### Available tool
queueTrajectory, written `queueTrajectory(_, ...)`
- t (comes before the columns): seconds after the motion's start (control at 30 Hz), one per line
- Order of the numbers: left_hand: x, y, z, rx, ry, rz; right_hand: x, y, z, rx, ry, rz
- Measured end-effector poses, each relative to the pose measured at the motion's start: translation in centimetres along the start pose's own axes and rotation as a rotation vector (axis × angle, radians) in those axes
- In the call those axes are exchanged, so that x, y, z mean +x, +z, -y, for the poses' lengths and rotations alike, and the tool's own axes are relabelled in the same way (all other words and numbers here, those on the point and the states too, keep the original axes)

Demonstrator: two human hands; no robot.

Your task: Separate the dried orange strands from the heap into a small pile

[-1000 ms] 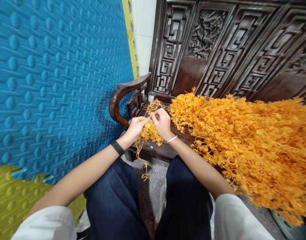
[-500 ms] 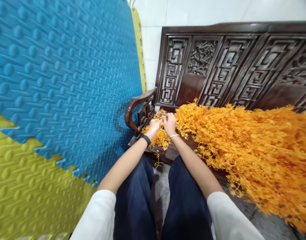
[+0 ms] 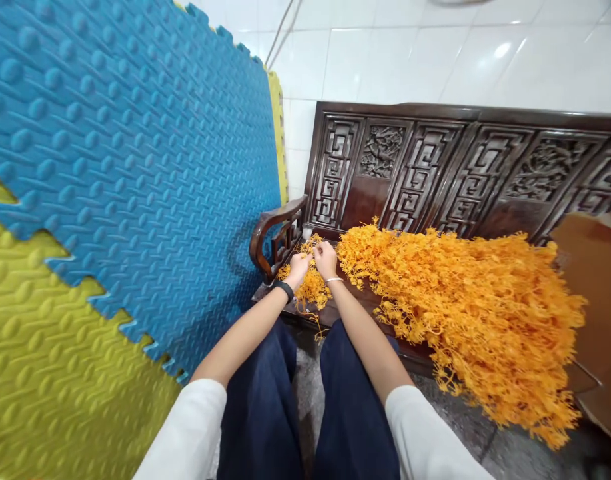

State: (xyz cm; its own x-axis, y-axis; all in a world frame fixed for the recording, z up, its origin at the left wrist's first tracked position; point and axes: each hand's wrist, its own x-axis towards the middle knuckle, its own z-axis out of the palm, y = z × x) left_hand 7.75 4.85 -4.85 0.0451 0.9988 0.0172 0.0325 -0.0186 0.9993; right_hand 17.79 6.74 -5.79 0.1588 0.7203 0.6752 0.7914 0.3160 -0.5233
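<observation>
Where fingers (image 3: 325, 249) nearly meet, orange strands (image 3: 313, 288) around

Texts and labels: none legible. Brands: none legible. Numbers: none legible. Signs: none legible on anything in view.

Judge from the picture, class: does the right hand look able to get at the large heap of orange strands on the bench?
Probably yes: the right hand is close to the left end of the large heap of orange strands, with nothing visible between, though it looks busy over the smaller pile.
</observation>
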Motion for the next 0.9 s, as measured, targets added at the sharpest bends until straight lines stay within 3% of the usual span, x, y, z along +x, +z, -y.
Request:
queueTrajectory(0.37, -0.8, -1.7, 0.5, -0.028, 0.206, -0.064, -0.5, 1.2, 1.6, 0.005, -0.027, 0.014)
queueTrajectory(0.6, -2.8, -1.9, 0.1, 0.004, 0.316, 0.023, 0.4, -1.1, -3.1, 0.047, 0.207, -0.118)
queueTrajectory(0.7, -2.0, -2.8, 0.0, 0.006, 0.315, 0.034, 0.5, -1.9, -4.6, 0.106, 0.207, -0.060)
queueTrajectory(0.9, -1.0, -4.3, 0.5, -0.023, 0.253, 0.102, -0.3, -1.0, -4.5, 0.201, 0.112, 0.225)
